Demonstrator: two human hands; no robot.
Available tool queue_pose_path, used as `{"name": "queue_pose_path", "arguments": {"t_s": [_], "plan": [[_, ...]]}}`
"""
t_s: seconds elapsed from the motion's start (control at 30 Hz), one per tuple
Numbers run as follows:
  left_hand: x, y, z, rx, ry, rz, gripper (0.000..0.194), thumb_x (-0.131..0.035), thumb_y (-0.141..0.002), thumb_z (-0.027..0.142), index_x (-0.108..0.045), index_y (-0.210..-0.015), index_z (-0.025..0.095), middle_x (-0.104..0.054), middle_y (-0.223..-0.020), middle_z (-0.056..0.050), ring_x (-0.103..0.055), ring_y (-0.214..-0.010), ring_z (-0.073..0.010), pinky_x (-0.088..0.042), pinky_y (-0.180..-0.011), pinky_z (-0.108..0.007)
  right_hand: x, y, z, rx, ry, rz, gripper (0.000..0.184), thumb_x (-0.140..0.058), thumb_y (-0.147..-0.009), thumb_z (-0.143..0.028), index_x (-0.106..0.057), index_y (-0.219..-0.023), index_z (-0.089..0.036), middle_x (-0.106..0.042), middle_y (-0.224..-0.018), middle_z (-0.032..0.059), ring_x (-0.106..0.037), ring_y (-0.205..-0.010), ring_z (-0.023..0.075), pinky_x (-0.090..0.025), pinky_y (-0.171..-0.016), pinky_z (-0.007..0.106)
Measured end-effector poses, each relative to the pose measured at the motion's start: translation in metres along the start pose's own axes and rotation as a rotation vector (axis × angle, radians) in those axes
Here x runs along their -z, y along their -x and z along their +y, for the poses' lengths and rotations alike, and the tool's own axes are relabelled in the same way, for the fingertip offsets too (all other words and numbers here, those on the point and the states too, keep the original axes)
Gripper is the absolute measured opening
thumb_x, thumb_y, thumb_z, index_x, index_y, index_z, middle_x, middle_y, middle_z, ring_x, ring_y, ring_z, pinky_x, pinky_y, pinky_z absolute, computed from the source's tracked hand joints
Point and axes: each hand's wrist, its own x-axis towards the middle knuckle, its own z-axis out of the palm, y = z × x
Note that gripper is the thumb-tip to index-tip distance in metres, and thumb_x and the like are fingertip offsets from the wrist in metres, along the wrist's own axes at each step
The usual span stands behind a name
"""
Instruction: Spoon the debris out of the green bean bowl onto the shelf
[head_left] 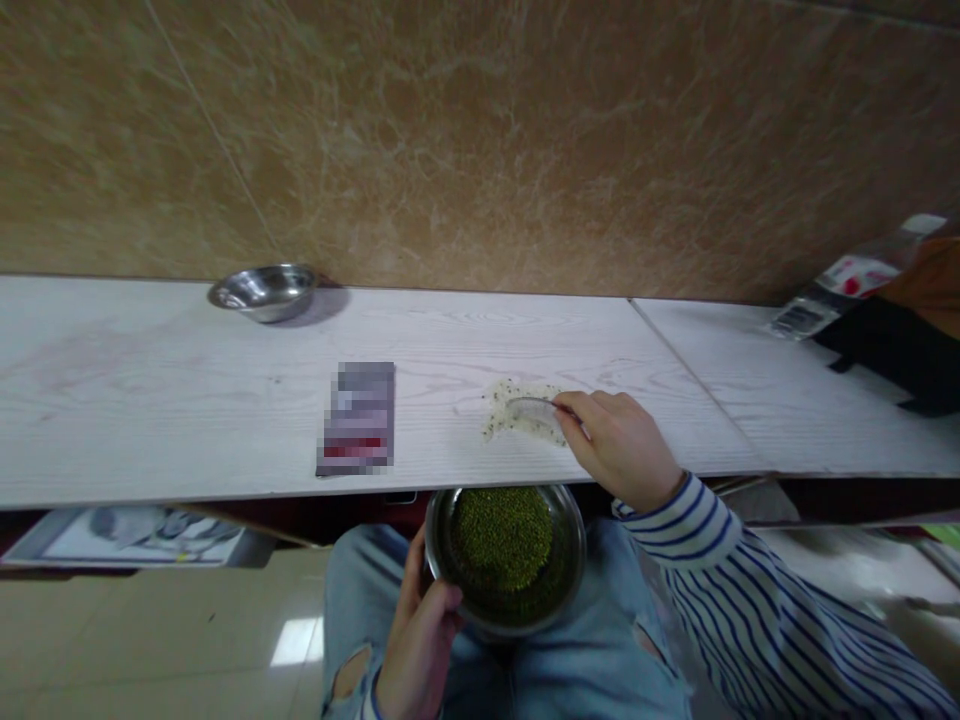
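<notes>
While the right hand (pixel 622 440) pinches a pale utensil (pixel 531 408), perhaps a spoon, between thumb and fingers, the utensil's long axis runs roughly parallel to the table's front edge, its free end pointing left, away from the fingertips. It lies over a pale speckled patch (pixel 496 408), which sits on the table (pixel 187 400) near the front edge, with the right hand the nearer of the two and just to its right. Below that edge, in front of the patch and to the left of the right wrist, a steel bowl (pixel 568 560) of small green grains (pixel 504 535) rests at the lap, seemingly on the jeans (pixel 615 640); the left hand (pixel 424 635) grips its left side, thumb over the rim. The tabletop is whitish with a wood grain, and a seam slants across it to the right of the patch. A blurred-out rectangular item (pixel 358 420) lies left of the patch near the front edge, and a shallow metal dish (pixel 262 310) stands farther left by the back edge, where a brown marbled wall (pixel 450 150) rises. At the table's right end, a clear bottle (pixel 847 285) leans beside a dark bag (pixel 892 340). Under the front edge at left, an open drawer (pixel 255 548) shows above the tiled floor (pixel 150 620).
</notes>
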Motion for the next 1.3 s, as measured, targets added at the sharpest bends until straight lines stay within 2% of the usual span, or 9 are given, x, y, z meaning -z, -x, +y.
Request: {"name": "queue_pose_path", "arguments": {"t_s": [0.1, 0.3, 0.47, 0.6, 0.83, 1.0, 1.3], "plan": [[-0.001, 0.001, 0.000, 0.014, 0.003, -0.001, 0.079, -0.058, -0.064, 0.015, -0.041, -0.139, 0.032, -0.059, -0.126, -0.003, -0.055, -0.094, -0.0205, -0.045, -0.062, -0.028, -0.001, -0.014, 0.006, -0.023, 0.013, 0.002, 0.023, -0.044, -0.094, -0.025, -0.062, -0.102, -0.014, -0.068, -0.078, 0.0072, -0.059, -0.071, 0.0185, -0.035, -0.068, 0.030], [-0.004, 0.003, -0.001, 0.005, 0.029, 0.042, 0.077, -0.057, -0.060, 0.014, -0.045, -0.135, 0.028, -0.060, -0.124, -0.005, -0.055, -0.094, -0.0221, -0.047, -0.071, -0.032, -0.016, -0.060, 0.018, -0.107, 0.091, -0.100, 0.025, -0.039, -0.095, -0.025, -0.061, -0.105, -0.016, -0.070, -0.084, 0.0083, -0.059, -0.073, 0.0176, -0.032, -0.068, 0.030], [-0.004, 0.003, 0.001, 0.015, 0.039, 0.071, 0.079, -0.057, -0.059, 0.015, -0.045, -0.136, 0.027, -0.061, -0.124, -0.006, -0.056, -0.096, -0.0236, -0.048, -0.074, -0.034, -0.024, -0.080, 0.014, -0.055, 0.139, -0.201, 0.025, -0.038, -0.096, -0.026, -0.060, -0.106, -0.018, -0.070, -0.087, 0.0086, -0.061, -0.077, 0.0194, -0.030, -0.067, 0.031], [-0.006, 0.005, 0.004, 0.016, 0.061, 0.057, 0.081, -0.057, -0.060, 0.014, -0.042, -0.138, 0.028, -0.060, -0.125, -0.005, -0.055, -0.099, -0.0231, -0.048, -0.072, -0.032, -0.024, -0.077, 0.008, 0.018, 0.105, -0.238, 0.024, -0.037, -0.097, -0.026, -0.059, -0.105, -0.019, -0.070, -0.086, 0.0068, -0.061, -0.078, 0.0188, -0.029, -0.068, 0.031], [-0.004, 0.005, 0.006, -0.007, 0.069, 0.042, 0.080, -0.057, -0.062, 0.012, -0.043, -0.138, 0.029, -0.062, -0.120, -0.004, -0.057, -0.091, -0.0205, -0.048, -0.075, -0.033, -0.018, -0.065, 0.003, 0.146, 0.039, -0.244, 0.022, -0.040, -0.097, -0.027, -0.060, -0.103, -0.022, -0.069, -0.085, 0.0037, -0.058, -0.079, 0.0165, -0.028, -0.072, 0.031], [-0.001, 0.002, 0.005, 0.017, 0.059, -0.010, 0.081, -0.057, -0.063, 0.011, -0.041, -0.139, 0.032, -0.061, -0.119, -0.002, -0.057, -0.089, -0.0176, -0.049, -0.073, -0.030, -0.012, -0.055, 0.003, 0.264, 0.005, -0.217, 0.020, -0.042, -0.097, -0.023, -0.061, -0.103, -0.022, -0.070, -0.089, 0.0032, -0.059, -0.085, 0.0167, -0.027, -0.078, 0.033], [-0.006, 0.010, 0.009, -0.027, 0.067, 0.016, 0.076, -0.058, -0.062, 0.011, -0.047, -0.135, 0.031, -0.064, -0.113, -0.002, -0.058, -0.086, -0.0176, -0.049, -0.074, -0.032, -0.003, -0.032, 0.004, 0.373, -0.004, -0.163, 0.017, -0.046, -0.094, -0.019, -0.061, -0.103, -0.022, -0.070, -0.093, 0.0030, -0.059, -0.090, 0.0175, -0.026, -0.083, 0.035]]}}
